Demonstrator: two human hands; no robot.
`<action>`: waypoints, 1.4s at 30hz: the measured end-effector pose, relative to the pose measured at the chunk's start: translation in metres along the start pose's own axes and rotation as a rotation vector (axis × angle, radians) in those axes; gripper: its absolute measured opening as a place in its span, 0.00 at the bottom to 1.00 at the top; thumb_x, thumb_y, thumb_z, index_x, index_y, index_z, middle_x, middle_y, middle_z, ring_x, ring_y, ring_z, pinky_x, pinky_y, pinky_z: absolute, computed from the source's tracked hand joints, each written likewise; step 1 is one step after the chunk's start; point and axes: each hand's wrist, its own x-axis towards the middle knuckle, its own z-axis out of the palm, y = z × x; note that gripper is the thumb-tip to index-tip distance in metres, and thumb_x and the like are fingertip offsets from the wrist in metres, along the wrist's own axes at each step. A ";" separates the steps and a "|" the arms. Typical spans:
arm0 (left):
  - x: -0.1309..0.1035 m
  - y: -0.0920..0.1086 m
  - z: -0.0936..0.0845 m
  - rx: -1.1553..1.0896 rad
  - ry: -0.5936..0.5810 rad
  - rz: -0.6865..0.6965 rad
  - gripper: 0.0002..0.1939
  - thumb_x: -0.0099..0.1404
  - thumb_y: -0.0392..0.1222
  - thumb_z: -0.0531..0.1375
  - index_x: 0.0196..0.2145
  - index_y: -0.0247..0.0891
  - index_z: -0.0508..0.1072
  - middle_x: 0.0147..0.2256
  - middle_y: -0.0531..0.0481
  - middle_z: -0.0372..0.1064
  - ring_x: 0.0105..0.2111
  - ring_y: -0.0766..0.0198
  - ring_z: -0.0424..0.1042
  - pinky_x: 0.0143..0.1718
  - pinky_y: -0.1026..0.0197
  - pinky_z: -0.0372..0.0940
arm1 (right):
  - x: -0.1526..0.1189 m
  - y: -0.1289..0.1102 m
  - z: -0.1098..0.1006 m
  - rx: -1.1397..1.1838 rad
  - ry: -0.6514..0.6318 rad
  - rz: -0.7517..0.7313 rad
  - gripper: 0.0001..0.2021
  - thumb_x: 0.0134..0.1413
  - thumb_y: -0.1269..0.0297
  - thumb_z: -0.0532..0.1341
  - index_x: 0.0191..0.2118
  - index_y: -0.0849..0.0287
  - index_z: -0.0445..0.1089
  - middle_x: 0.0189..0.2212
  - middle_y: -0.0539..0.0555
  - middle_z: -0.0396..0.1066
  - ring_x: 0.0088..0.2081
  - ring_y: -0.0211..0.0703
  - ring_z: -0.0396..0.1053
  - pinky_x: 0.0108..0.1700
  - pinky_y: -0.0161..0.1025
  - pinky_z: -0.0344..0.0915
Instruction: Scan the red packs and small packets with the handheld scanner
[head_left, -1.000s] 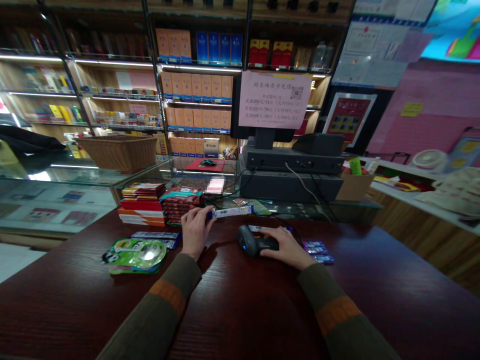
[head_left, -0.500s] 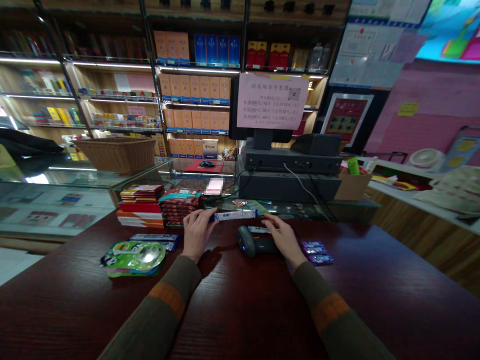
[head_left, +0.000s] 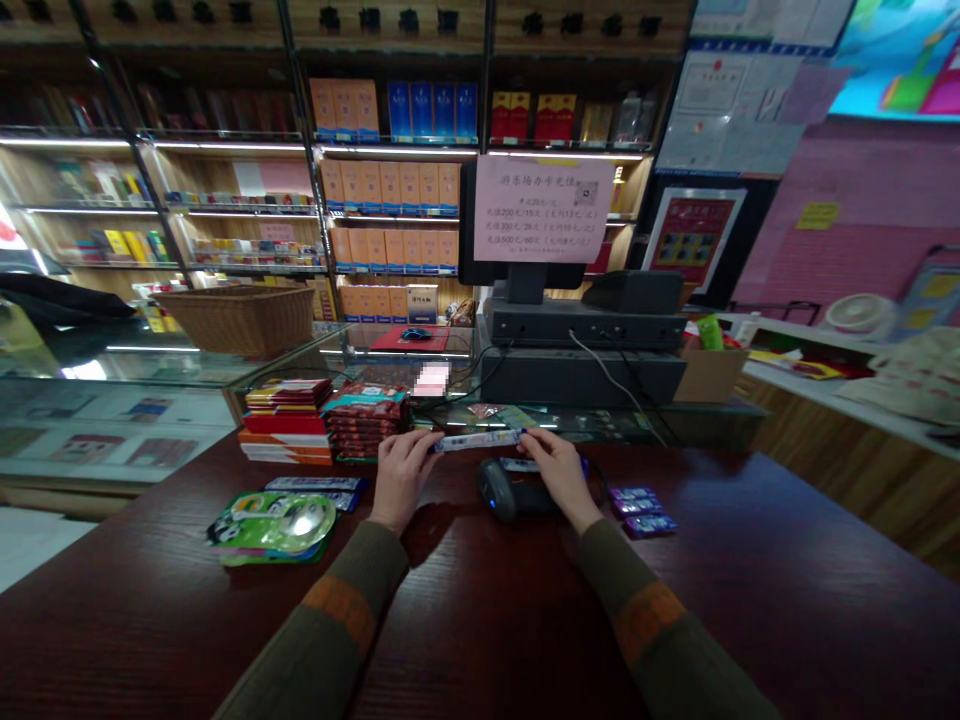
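A long, thin blue-and-white packet (head_left: 480, 440) is held level above the dark wooden table (head_left: 480, 620). My left hand (head_left: 403, 475) pinches its left end, and my right hand (head_left: 555, 470) closes on its right end. Below the right hand lies a black barcode scanner (head_left: 506, 492) with a small blue light. Another slim packet (head_left: 520, 465) rests behind the scanner, partly hidden by the right hand. Several small purple packs (head_left: 643, 510) lie right of it. Left of my left hand are similar long packets (head_left: 322, 488) and a green blister-packed item (head_left: 274, 525).
Stacked red and orange boxes (head_left: 286, 425) stand beside a pile of brown-red packets (head_left: 366, 425) at the table's back left. Behind are a glass counter, a wicker basket (head_left: 240, 320), a monitor with a pink paper sign (head_left: 536, 210) and a cash drawer (head_left: 585, 375). Shelves line the wall.
My right hand has moved left and now grips the packet's right end, where its fingers were apart from it before. The left hand keeps its hold. The view has shifted slightly.
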 end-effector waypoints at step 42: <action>0.000 -0.012 -0.039 -0.600 -0.573 -0.402 0.30 0.58 0.47 0.66 0.58 0.38 0.72 0.55 0.42 0.74 0.55 0.53 0.72 0.59 0.54 0.63 | -0.007 -0.071 0.058 0.258 0.030 -0.111 0.18 0.50 0.47 0.66 0.35 0.59 0.78 0.31 0.55 0.79 0.34 0.47 0.74 0.41 0.41 0.67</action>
